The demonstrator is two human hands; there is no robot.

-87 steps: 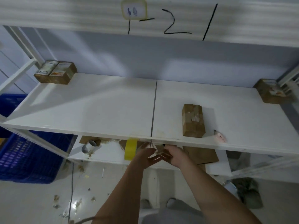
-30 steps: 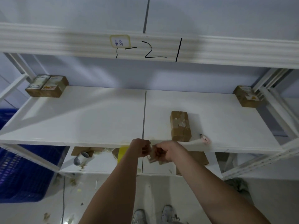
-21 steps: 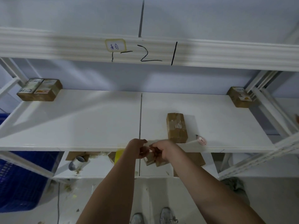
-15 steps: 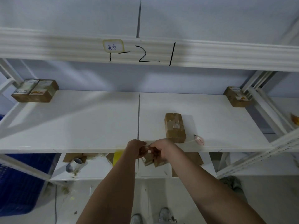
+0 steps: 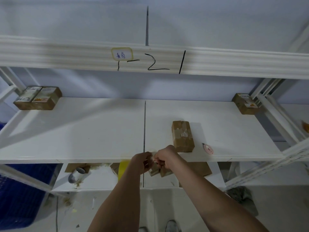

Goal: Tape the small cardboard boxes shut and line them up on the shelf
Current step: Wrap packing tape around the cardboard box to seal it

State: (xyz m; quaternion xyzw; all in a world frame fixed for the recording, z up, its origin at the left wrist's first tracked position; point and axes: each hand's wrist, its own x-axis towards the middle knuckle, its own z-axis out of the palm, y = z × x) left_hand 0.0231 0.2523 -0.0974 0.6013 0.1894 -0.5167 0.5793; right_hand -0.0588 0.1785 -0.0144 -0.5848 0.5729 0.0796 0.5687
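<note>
hands together at shelf [image 5: 83, 131] front edge: left hand [image 5: 141, 162] and right hand [image 5: 164, 159] pinching small cardboard box [image 5: 154, 171]; taped box [image 5: 183, 136] lengthwise just beyond right hand.

Dim bluish light, blurred edges

Shelf [image 5: 100, 131] back-L: I see two boxes [image 5: 37, 97] touching.
Back-R: one box [image 5: 245, 103].
Front, R of centre: box [image 5: 182, 135]; cutter [image 5: 207, 148] just R.
</note>
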